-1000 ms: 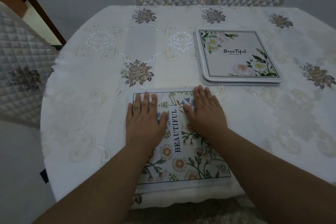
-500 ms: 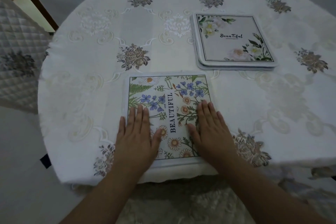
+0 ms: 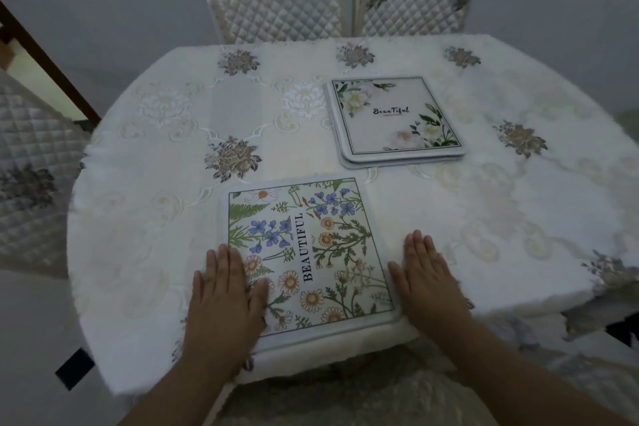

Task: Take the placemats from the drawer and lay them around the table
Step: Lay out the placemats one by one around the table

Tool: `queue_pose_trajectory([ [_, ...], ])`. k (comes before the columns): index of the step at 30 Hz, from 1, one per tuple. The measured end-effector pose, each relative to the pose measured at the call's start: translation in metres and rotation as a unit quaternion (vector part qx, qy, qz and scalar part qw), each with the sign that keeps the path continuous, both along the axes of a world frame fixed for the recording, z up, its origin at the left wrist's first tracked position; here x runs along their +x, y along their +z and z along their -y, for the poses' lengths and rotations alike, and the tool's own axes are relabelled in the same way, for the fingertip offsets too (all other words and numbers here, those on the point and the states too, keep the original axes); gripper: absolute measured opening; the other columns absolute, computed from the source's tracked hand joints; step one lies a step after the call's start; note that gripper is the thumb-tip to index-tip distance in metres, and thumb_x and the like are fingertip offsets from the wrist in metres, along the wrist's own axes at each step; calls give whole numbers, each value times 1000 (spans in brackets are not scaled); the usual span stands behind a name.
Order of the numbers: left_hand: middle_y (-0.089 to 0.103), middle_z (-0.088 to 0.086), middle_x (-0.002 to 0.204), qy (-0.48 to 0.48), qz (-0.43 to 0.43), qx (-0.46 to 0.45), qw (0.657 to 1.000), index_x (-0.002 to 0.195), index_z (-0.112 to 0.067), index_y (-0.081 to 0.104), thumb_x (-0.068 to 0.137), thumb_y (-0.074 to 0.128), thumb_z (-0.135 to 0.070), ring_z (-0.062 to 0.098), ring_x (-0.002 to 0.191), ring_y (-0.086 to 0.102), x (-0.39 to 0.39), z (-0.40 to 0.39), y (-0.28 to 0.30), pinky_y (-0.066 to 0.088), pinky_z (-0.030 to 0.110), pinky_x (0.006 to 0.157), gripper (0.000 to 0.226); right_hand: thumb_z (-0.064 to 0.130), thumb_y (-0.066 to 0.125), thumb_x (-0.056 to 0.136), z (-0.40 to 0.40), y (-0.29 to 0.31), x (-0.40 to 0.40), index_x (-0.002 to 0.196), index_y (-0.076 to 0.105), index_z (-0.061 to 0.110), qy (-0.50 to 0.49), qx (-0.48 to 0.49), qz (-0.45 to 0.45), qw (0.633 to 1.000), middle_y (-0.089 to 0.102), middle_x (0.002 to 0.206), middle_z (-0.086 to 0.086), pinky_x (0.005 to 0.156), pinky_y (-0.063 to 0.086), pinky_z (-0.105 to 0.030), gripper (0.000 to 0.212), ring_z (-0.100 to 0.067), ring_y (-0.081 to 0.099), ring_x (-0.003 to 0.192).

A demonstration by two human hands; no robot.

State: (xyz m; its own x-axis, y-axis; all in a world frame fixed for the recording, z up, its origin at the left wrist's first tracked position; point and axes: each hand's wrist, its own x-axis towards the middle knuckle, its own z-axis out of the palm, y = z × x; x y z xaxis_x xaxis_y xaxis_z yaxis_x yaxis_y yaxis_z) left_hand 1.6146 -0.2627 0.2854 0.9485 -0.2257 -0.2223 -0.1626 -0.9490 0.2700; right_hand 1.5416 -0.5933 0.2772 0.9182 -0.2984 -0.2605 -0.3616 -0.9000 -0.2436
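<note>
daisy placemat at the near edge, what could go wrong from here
1. The daisy placemat lies close to the near edge of the table; a further pull by the left hand might slide it off.
2. The remaining placemats sit stacked mid-table, so other seats may go unset.
3. The right hand on the tablecloth could drag it.

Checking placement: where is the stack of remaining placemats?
In the head view, the stack of placemats sits right of centre on the table, beyond the daisy placemat.
</note>
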Motion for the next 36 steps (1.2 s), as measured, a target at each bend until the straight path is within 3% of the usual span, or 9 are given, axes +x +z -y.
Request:
queue_pose_trajectory([
  [2, -16, 7, 168, -15, 13, -1, 1000, 160, -14, -11, 94, -3, -65, 21, 153, -22, 16, 17, 17, -8, 42, 125, 84, 76, -14, 85, 16, 16, 8, 160, -7, 16, -37, 32, 28, 998, -13, 168, -3, 123, -4, -33, 96, -14, -17, 152],
  [4, -7, 9, 169, -23, 10, -36, 999, 161, -12, -4, 98, 6, -60, 22, 156, -11, 39, 47, 35, -3, 40, 125, 81, 71, 3, 94, 35, 37, 25, 161, 4, 20, -75, 70, 68, 992, -5, 169, 0, 122, 0, -33, 84, -13, -9, 154],
  [8, 6, 2, 170, 33, -40, -191, 980, 162, -18, 10, 105, 40, -40, 18, 156, 4, 89, 126, 65, 7, 37, 125, 68, 51, 34, 104, 95, 69, 82, 158, 27, 20, -145, 124, 135, 972, 21, 166, -2, 121, 15, -37, 63, -17, 17, 153],
  [12, 27, 7, 165, 91, -78, -294, 948, 161, -20, 23, 103, 48, -33, 22, 150, 29, 138, 196, 71, 23, 39, 123, 64, 43, 47, 103, 149, 77, 139, 154, 36, 17, -181, 175, 148, 956, 33, 161, -7, 118, 25, -38, 58, -23, 32, 146],
  [19, 26, 9, 165, 192, -143, -317, 918, 159, -7, 23, 101, 50, -34, 26, 149, 29, 196, 265, 52, 24, 32, 119, 70, 46, 49, 100, 190, 52, 207, 155, 34, 20, -188, 232, 104, 949, 26, 162, -13, 118, 29, -46, 63, -32, 31, 147],
  [24, 44, 22, 152, 242, -112, -310, 913, 144, 9, 42, 88, 54, -35, 38, 137, 44, 213, 271, 34, 34, 43, 115, 73, 45, 55, 95, 201, 42, 226, 147, 44, 18, -227, 146, 92, 959, 41, 149, -15, 109, 33, -43, 59, -39, 38, 137],
  [28, 61, 8, 136, 246, -49, -288, 924, 143, -8, 52, 95, 59, -30, 27, 127, 54, 218, 278, 29, 40, 30, 104, 54, 36, 60, 92, 214, 39, 225, 126, 63, 17, -216, 129, 102, 962, 66, 122, -8, 106, 41, -39, 39, -33, 57, 118],
  [32, 67, 6, 114, 228, -81, -337, 910, 127, -8, 61, 91, 68, -33, 26, 100, 66, 222, 285, 36, 56, 37, 91, 44, 22, 67, 82, 225, 41, 223, 86, 78, 24, -235, 103, 196, 946, 70, 98, -5, 76, 56, -32, 12, -28, 67, 89],
  [36, 69, 16, 113, 190, -86, -323, 923, 112, -5, 64, 90, 62, -18, 35, 94, 71, 226, 281, 52, 61, 47, 83, 26, 14, 67, 85, 231, 49, 223, 96, 81, 22, -214, 141, 166, 952, 76, 96, 0, 77, 49, -23, 19, -19, 69, 88],
])
